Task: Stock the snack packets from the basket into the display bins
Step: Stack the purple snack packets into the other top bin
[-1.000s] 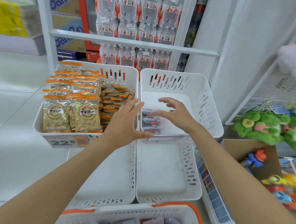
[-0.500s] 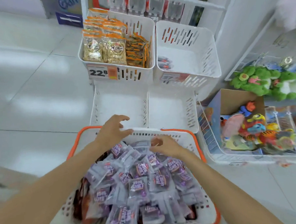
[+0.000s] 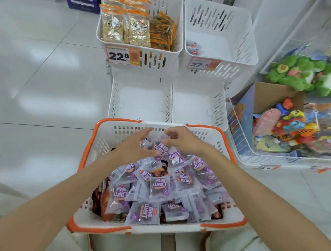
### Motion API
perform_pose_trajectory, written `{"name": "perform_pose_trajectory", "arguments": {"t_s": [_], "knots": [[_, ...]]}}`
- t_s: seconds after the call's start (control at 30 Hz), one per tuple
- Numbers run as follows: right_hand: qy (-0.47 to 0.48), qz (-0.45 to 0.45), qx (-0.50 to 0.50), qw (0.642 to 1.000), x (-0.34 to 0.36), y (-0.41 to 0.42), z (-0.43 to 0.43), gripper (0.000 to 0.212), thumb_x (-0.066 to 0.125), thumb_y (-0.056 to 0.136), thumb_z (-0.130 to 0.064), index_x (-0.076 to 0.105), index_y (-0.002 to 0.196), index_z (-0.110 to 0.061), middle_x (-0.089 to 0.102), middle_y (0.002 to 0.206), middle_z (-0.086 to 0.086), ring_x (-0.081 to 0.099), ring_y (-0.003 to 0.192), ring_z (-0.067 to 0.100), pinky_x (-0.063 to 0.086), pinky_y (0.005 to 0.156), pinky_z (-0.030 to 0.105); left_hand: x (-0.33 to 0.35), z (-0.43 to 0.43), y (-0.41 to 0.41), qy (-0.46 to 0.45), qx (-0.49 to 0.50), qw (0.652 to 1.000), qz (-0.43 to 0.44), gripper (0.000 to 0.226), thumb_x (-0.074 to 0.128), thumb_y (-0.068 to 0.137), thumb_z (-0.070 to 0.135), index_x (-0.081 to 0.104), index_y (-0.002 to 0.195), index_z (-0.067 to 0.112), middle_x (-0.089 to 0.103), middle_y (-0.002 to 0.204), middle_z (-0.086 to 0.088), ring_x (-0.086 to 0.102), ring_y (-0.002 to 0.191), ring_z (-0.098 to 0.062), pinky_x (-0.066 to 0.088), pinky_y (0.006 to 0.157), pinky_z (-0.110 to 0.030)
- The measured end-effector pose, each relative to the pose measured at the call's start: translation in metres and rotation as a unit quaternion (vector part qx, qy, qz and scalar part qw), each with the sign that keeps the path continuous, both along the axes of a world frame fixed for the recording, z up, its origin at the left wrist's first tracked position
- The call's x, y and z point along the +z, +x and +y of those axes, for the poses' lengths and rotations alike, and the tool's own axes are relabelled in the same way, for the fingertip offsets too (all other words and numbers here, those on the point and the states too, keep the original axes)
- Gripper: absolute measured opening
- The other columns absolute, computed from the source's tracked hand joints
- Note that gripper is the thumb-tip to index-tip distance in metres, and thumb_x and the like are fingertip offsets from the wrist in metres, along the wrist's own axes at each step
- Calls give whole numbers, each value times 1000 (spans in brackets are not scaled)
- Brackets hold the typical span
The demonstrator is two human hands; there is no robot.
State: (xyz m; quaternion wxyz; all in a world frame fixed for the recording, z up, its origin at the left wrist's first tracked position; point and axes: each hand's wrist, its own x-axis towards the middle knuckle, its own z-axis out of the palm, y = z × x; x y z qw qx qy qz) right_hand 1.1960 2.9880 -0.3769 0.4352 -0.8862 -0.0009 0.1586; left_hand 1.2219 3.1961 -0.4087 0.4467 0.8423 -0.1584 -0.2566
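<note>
In the basket (image 3: 104, 140), snack packets (image 3: 160, 189) lay heaped; our left hand (image 3: 133, 148) and right hand (image 3: 184, 141) pinched one packet (image 3: 159, 145); the far-left bin (image 3: 157, 62) held nut bags (image 3: 125, 29).

Purple-and-clear snack packets (image 3: 160, 187) are lying heaped and overlapping in a white basket (image 3: 104, 142) with an orange rim, which is sitting just in front of the display bins. At the far end of the heap, a packet (image 3: 160, 146) is being held between the left hand (image 3: 135, 148) and the right hand (image 3: 182, 141), whose fingers are curling round it. The white slotted bins are standing in two tiers. The upper right bin (image 3: 233, 45) is holding a few packets against its left wall, the upper left bin (image 3: 157, 62) is carrying nut bags (image 3: 125, 29), and the lower left bin (image 3: 140, 101) and lower right bin (image 3: 198, 104) are showing bare white floors.
</note>
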Motion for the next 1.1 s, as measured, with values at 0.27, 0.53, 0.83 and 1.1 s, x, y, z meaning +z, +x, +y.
{"name": "perform_pose_trajectory", "arguments": {"t_s": [0.27,0.53,0.83,1.1], "knots": [[-144,149,83,975,-63,-34,4,58,63,93,-43,47,140,-14,53,141,6,52,126,25,43,106,41,-27,20,2,-58,104,979,165,35,80,79,11,58,106,5,70,105,-19,74,85,-27,59,65,-25],[-56,122,-10,991,-66,-25,0,75,82,79,-19,44,144,-14,48,145,4,52,125,22,44,103,37,-22,23,-5,-102,162,961,201,28,65,94,19,52,119,18,69,106,-2,73,77,-11,57,68,-26],[116,-2,3,993,23,10,0,63,77,84,-16,50,140,-27,56,130,-4,59,113,14,50,86,17,21,-17,10,-200,10,951,237,77,84,73,33,46,138,20,69,120,-4,68,109,-22,48,102,-43],[156,87,-2,984,100,56,-47,77,75,85,-16,34,149,-24,53,136,7,68,104,18,57,80,30,83,-54,61,-158,-17,984,84,77,85,71,6,44,133,24,62,126,-1,67,106,-17,53,96,-37]]}}
